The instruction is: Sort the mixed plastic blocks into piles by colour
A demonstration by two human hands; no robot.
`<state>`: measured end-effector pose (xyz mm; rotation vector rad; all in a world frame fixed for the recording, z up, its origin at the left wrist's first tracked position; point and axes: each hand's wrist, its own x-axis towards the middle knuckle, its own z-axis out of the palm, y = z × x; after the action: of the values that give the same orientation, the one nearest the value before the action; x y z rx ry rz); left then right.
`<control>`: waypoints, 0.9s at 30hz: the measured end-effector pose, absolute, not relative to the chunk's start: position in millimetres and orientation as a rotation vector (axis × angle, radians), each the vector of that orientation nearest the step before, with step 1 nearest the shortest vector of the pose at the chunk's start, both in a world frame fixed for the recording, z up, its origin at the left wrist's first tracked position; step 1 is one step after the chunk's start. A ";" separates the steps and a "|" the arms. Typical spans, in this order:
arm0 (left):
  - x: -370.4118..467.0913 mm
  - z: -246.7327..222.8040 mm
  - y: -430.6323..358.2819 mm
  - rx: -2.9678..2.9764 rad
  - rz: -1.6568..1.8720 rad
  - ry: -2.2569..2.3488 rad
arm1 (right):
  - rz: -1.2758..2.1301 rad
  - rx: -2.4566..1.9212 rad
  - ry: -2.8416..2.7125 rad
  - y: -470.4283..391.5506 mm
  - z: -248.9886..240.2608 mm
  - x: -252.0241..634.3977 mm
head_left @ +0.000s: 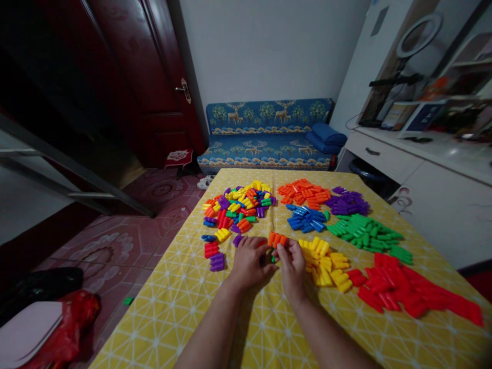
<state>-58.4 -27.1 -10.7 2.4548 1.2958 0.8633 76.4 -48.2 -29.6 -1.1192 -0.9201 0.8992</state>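
My right hand (292,264) pinches an orange piece (277,239) made of joined tubes, near the middle of the table. Just left of it, my left hand (249,261) is curled, its fingertips hidden or too small to make out, with a bit of green between the hands. Beyond my left hand lies a mixed pile (240,205) of coloured pieces. A yellow pile (325,261) sits right beside my right hand. Farther right are orange (303,192), blue (305,219), purple (349,203), green (367,231) and red (403,287) piles.
The pieces lie on a yellow patterned tablecloth (161,318). Small red (211,249) and purple (217,262) pieces are near its left edge. A blue sofa (265,141) stands beyond the table, a white cabinet (442,200) at the right. One green piece (128,301) is on the floor.
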 end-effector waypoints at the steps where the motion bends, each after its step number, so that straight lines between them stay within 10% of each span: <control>1: -57.8 -11.2 -26.4 2.442 0.843 1.328 | 0.899 -1.120 -0.926 -48.1 -29.0 76.1; 11: -77.7 -19.7 -15.8 2.207 0.992 1.835 | 0.889 -1.088 -0.970 -53.3 -25.2 73.8; 27: -51.1 -21.3 -22.2 2.435 0.863 1.351 | 0.839 -1.303 -1.198 22.8 5.0 139.1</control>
<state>-51.1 -22.2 -21.3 2.4353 1.3509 0.8625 139.1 22.8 5.0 -1.3031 -1.1979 0.8385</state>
